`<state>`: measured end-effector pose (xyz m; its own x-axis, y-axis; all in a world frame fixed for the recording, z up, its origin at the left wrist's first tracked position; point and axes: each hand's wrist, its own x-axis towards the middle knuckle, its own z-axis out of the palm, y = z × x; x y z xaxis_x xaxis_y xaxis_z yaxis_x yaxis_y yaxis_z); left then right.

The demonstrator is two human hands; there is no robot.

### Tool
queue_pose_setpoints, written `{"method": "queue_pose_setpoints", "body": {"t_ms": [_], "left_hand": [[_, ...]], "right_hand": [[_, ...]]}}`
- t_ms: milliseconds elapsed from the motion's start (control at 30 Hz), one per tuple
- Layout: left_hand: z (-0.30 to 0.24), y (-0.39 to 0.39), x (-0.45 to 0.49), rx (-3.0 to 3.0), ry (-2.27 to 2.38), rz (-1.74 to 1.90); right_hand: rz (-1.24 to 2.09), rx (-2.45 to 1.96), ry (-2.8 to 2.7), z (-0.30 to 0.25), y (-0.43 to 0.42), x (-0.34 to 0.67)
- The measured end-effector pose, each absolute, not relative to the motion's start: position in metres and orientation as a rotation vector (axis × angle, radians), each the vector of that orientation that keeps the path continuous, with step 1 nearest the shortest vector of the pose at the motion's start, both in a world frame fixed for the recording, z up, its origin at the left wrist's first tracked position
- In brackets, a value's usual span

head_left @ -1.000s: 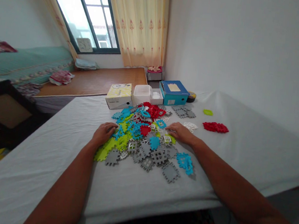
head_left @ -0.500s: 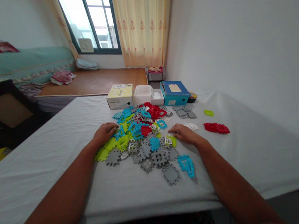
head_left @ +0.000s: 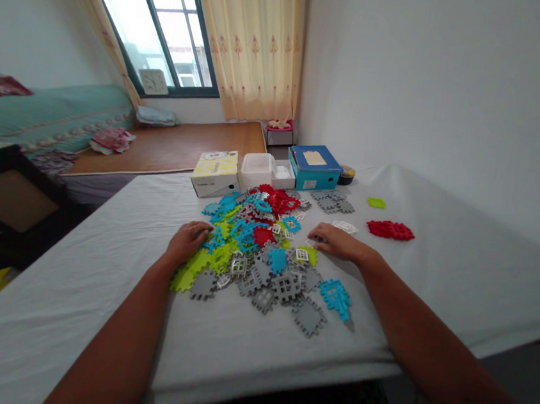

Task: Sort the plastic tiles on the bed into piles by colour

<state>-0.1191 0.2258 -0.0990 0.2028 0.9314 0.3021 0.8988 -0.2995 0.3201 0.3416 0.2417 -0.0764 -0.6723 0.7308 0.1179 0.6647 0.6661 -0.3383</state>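
Observation:
A heap of toothed plastic building pieces, in blue, green, red and grey with small white window frames, lies on the white cloth; a red piece [head_left: 262, 236] shows near its middle. My left hand [head_left: 189, 240] rests at the heap's left edge beside a lime-green piece [head_left: 190, 271]. Its fingers are curled together, and whatever they hold is hidden. On the right side, my right hand [head_left: 333, 241] pinches a small white window piece [head_left: 311, 242], partly covered by the fingers. A blue windowed piece [head_left: 336, 295] lies nearer me, below that wrist.
A yellow-white box [head_left: 215, 174], a clear plastic tub [head_left: 257, 168] and a blue box [head_left: 314, 167] stand behind the heap, with a tape roll [head_left: 347, 175] beside them. To the right lie a red stack [head_left: 390, 230], a green piece [head_left: 376, 203] and white frames [head_left: 345, 227].
My right hand has shifted slightly right, away from the heap, with the white window piece at its fingertips. My left hand stays at the heap's left edge.

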Motion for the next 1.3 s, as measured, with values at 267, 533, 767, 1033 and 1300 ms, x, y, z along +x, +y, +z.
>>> {"method": "queue_pose_setpoints", "body": {"t_ms": [267, 533, 767, 1033, 1300], "left_hand": [[-0.098, 0.224, -0.118, 2.370, 1.837, 0.675], [-0.098, 0.225, -0.119, 2.371, 1.829, 0.674], [-0.098, 0.224, -0.118, 2.375, 1.829, 0.669], [-0.101, 0.226, -0.119, 2.377, 1.834, 0.688], [-0.098, 0.225, -0.118, 2.388, 1.821, 0.676]], "right_hand": [[0.466, -1.209, -2.545, -0.077, 0.244, 0.346], [0.474, -1.296, -2.365, -0.069, 0.248, 0.356], [0.219, -1.719, -2.122, -0.074, 0.262, 0.400], [0.088, -1.321, -2.162, -0.088, 0.261, 0.354], [0.174, -1.054, -2.507, -0.108, 0.253, 0.295]]}}
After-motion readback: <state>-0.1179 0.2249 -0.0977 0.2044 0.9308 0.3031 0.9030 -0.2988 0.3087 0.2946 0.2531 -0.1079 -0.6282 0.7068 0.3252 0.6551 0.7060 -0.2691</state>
